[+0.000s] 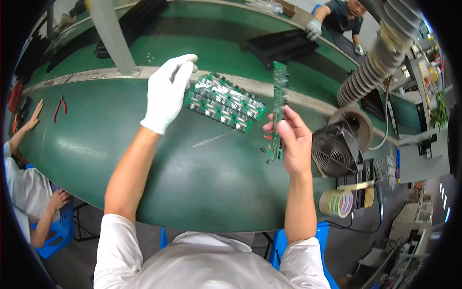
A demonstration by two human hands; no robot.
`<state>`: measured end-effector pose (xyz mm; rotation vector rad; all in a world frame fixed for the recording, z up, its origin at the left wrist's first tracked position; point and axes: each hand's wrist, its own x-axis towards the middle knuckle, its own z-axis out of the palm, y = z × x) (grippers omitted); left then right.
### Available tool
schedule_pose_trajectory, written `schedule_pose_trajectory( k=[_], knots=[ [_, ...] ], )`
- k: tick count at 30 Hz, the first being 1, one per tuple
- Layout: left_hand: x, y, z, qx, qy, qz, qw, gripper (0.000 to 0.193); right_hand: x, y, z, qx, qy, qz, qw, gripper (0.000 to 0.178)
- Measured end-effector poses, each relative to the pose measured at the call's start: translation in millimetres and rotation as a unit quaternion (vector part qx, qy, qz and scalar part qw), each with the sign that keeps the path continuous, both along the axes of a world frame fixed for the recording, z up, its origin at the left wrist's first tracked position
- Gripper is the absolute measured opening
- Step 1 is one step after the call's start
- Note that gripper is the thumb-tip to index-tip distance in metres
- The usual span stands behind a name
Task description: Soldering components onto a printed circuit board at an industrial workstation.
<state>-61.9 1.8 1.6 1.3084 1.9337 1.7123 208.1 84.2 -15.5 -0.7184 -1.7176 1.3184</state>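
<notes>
Boards are what you have in front of you: a narrow green circuit board strip (pixel 278 103), long and thin, stands upright on edge in your right hand (pixel 293 142), its lower end pinched between bare thumb and fingers that are curled firmly around it, while its upper end rises above the pale seam running across the green bench (pixel 144 159). Just to the left of that strip lies one panel of circuit boards (pixel 224 102), green with rows of small dark and silver parts, resting tilted on the bench. That makes one strip and one panel. Your left hand (pixel 168 91), in a white glove, hovers left of the panel with its fingers loosely bent and nothing gripped; whether a fingertip touches the panel's near corner I cannot tell. Right of the strip sit one small wire-guarded fan (pixel 334 151) and, nearer you, one roll of tape (pixel 337 202). Far left of the strip lies one pair of red-handled pliers (pixel 59 107).
</notes>
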Motion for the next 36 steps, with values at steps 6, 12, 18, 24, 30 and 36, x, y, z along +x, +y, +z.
schedule_pose_trajectory(
  k=[6, 12, 18, 24, 30, 36],
  knots=[
    [78.8, -56.7, -8.5, -0.118, 0.071, -0.213, 0.967, 0.028, 65.2, -29.5, -28.8, -0.309, 0.148, 0.107, 0.933, 0.041],
    [133.1, -67.3, -43.8, -0.16, -0.217, -0.283, 0.92, 0.033, 73.9, -66.5, -78.2, -0.377, 0.068, 0.16, 0.91, 0.031],
    [132.4, -68.4, -54.9, -0.212, -0.245, -0.274, 0.906, 0.033, 71.9, -67.9, -75.9, -0.342, 0.035, 0.123, 0.931, 0.031],
    [131.5, -70.7, -61.5, -0.184, -0.295, -0.269, 0.898, 0.035, 71.0, -67.0, -67.8, -0.339, 0.039, 0.161, 0.926, 0.033],
    [125.2, -74.2, -68.6, -0.054, -0.364, -0.271, 0.889, 0.037, 79.3, -68.1, -59.5, -0.164, 0.081, 0.147, 0.972, 0.032],
    [137.1, -65.6, -56.9, 0.052, -0.317, -0.185, 0.929, 0.036, 75.8, -63.0, -55.9, 0.084, 0.015, 0.001, 0.996, 0.034]
  ],
)
